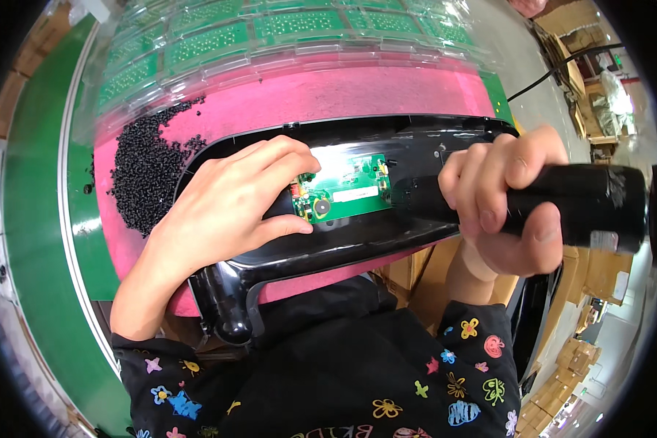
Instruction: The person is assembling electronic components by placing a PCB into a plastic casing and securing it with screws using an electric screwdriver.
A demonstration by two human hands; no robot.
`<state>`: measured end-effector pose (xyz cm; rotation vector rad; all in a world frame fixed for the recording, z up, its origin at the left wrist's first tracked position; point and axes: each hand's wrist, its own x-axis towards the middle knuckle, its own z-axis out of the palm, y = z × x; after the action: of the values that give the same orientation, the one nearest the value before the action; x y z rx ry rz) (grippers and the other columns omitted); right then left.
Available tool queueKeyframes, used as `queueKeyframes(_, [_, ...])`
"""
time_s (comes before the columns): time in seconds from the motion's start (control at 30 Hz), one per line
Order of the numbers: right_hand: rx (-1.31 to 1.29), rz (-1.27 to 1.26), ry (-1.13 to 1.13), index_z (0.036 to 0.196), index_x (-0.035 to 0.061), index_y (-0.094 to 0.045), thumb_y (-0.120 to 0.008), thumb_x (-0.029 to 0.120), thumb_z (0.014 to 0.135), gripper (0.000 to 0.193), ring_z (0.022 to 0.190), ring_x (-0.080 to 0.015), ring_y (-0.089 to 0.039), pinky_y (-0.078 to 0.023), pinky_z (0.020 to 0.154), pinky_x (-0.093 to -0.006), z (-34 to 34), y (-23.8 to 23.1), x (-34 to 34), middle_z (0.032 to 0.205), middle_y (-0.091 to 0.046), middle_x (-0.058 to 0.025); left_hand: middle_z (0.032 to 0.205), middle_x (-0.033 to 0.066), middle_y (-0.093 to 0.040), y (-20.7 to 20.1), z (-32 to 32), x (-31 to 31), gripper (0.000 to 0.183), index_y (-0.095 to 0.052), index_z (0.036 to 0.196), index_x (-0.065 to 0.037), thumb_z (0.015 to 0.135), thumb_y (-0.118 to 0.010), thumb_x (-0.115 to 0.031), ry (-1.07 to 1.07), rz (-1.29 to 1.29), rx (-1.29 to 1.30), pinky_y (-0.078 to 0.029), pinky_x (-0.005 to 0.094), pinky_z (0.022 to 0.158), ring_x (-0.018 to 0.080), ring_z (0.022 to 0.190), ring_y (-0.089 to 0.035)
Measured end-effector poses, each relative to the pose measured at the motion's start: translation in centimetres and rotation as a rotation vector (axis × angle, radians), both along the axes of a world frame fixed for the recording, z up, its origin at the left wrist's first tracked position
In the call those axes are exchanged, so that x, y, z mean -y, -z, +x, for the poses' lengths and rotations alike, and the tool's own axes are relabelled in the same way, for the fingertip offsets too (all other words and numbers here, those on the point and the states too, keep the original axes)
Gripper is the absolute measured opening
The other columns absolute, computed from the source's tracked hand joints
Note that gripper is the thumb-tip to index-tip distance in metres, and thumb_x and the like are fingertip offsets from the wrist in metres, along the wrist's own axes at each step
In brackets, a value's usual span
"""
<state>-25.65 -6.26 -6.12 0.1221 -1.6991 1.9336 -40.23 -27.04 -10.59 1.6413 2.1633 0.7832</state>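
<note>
The person's left hand (230, 197), spread wide, sits at the left end of a green circuit board (350, 179) lying inside a black plastic housing (321, 253); the right hand (498, 193) is wrapped around a black cylindrical tool (598, 208).

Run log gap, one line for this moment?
left hand: at green circuit board; right hand: gripping black cylindrical tool; board: within black housing; housing: on pink mat

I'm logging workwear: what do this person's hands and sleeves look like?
The left hand and right hand are ungloved, with no watch showing. The left sleeve and right sleeve are black, scattered with multicoloured flowers and other motifs.
</note>
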Motion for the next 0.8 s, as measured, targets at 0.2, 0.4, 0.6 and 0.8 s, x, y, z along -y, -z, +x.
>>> queueKeyframes(0.2, [-0.025, 0.077, 0.010, 0.103, 0.0079, -0.048, -0.064, 0.036, 0.089, 0.036, 0.047, -0.0080, -0.046, -0.038, 0.052, -0.0254, 0.6, -0.1, -0.2, 0.066, -0.052, 0.0029, 0.123, 0.0080, -0.062, -0.1, 0.1, -0.1, 0.059, -0.061, 0.117, -0.008, 0.067, -0.084, -0.027, 0.004, -0.014, -0.011, -0.057, 0.0399, 0.082, 0.0316, 0.107, -0.064])
queueKeyframes(0.4, [0.046, 0.004, -0.036, 0.102, 0.0077, -0.049, -0.065, 0.035, 0.088, 0.035, 0.049, -0.0081, -0.045, -0.038, 0.052, -0.0255, 0.2, 0.2, -0.4, 0.066, -0.051, 0.0026, 0.122, 0.0081, -0.062, -0.2, 0.1, -0.4, 0.055, -0.062, 0.115, -0.008, 0.069, -0.084, -0.025, 0.014, 0.010, -0.018, -0.057, 0.0392, 0.080, 0.0310, 0.106, -0.064])
queueKeyframes(0.6, [0.106, 0.059, -0.086, 0.103, 0.0078, -0.049, -0.068, 0.035, 0.087, 0.037, 0.049, -0.0087, -0.046, -0.037, 0.051, -0.0256, -0.5, 0.0, -0.1, 0.065, -0.050, 0.0025, 0.104, 0.0122, -0.067, -0.6, -0.4, -0.3, 0.031, -0.067, 0.102, -0.002, 0.074, -0.079, -0.007, -0.072, 0.372, -0.103, -0.051, 0.0384, 0.084, 0.0307, 0.095, -0.064])
queueKeyframes(0.8, [0.056, -0.023, -0.197, 0.100, 0.0086, -0.051, -0.070, 0.045, 0.087, 0.042, 0.050, -0.0080, -0.046, -0.038, 0.055, -0.0259, -0.6, 0.6, -1.1, 0.064, -0.049, 0.0032, 0.102, 0.0151, -0.066, 0.6, -1.8, 0.5, 0.027, -0.064, 0.110, 0.001, 0.084, -0.070, -0.005, -0.252, 0.255, -0.220, -0.050, 0.0402, 0.087, 0.0329, 0.098, -0.064])
